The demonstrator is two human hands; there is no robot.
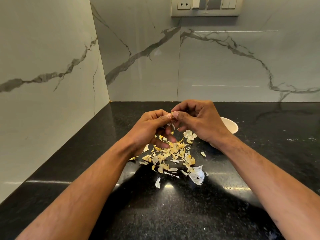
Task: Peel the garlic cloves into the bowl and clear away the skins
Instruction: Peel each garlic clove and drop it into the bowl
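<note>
Left hand (152, 125) and right hand (199, 118) both pinching one garlic clove (172, 115) above skins (171, 153) scattered on black counter (173, 213). Bowl (231, 126) half hidden behind right wrist.

A home kitchen: black granite counter (173, 213), marble-look backsplash (225, 66) (wall socket (183, 3) too).

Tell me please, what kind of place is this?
Most likely a home kitchen: a black stone counter against a marble-look wall with a socket and switch panel, and garlic skins scattered beside a small bowl.
</note>
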